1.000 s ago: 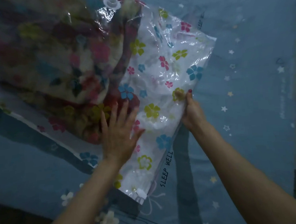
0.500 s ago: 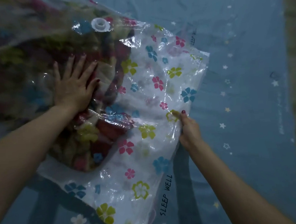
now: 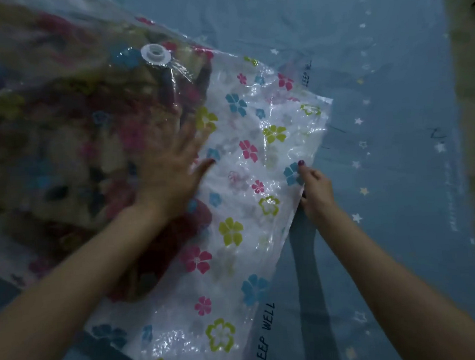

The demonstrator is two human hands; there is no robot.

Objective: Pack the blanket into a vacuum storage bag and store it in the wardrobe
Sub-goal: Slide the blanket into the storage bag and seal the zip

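A clear vacuum storage bag [image 3: 256, 150] printed with pink, blue and green flowers lies on the bed. A dark flowered blanket [image 3: 67, 141] fills its left part. A round white valve [image 3: 156, 54] sits on top of the bag near the blanket's upper edge. My left hand [image 3: 171, 170] presses flat on the bag with spread fingers, at the blanket's right edge. My right hand [image 3: 314, 188] pinches the bag's right edge, thumb on top.
The bag lies on a blue bedsheet [image 3: 380, 113] with small stars. The sheet's right edge [image 3: 463, 136] runs down the frame, with a pale floor beyond it. "SLEEP WELL" lettering [image 3: 265, 338] runs along the bag's open end.
My left hand has slid from the middle of the blanket rightward and down to its edge. My right hand keeps its pinch on the bag's edge. The view has shifted.
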